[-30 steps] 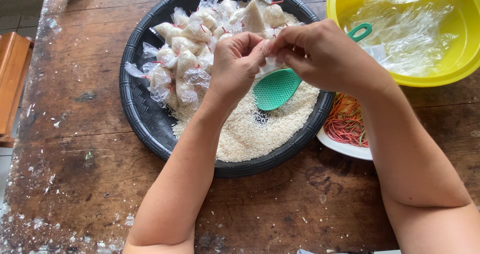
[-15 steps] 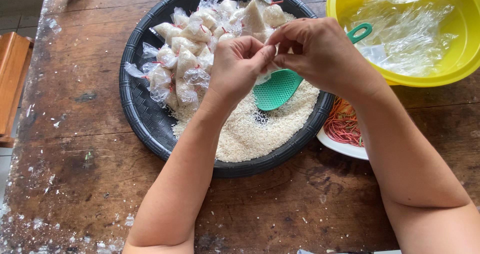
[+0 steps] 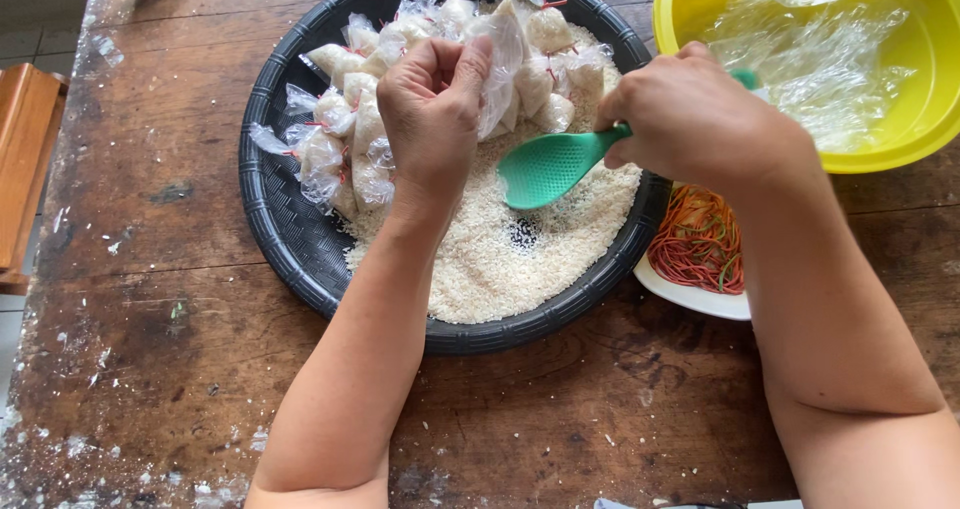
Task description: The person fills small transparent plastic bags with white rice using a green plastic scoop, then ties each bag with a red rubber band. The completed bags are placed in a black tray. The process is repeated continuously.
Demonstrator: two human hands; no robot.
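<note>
1. Head view looks down on a worn wooden bench [image 3: 150, 299] carrying a round black tray [image 3: 285, 229].
2. Loose white rice [image 3: 500, 259] covers the near half of the tray; small tied bags of rice [image 3: 350, 129] are heaped at its far side.
3. Left hand [image 3: 435, 109] hovers over the tray, its fingers [image 3: 470, 64] pinching a clear plastic bag [image 3: 500, 79] that hangs just above the rice.
4. Right hand [image 3: 700, 114] has its fingers pressed together around the handle of a green scoop [image 3: 550, 167], whose bowl lies on the rice beside the bag.
5. Yellow bowl [image 3: 930, 119] with clear bags inside stands at the far right.
6. White plate [image 3: 690, 297] of coloured rubber bands [image 3: 700, 244] sits between tray and bowl.
</note>
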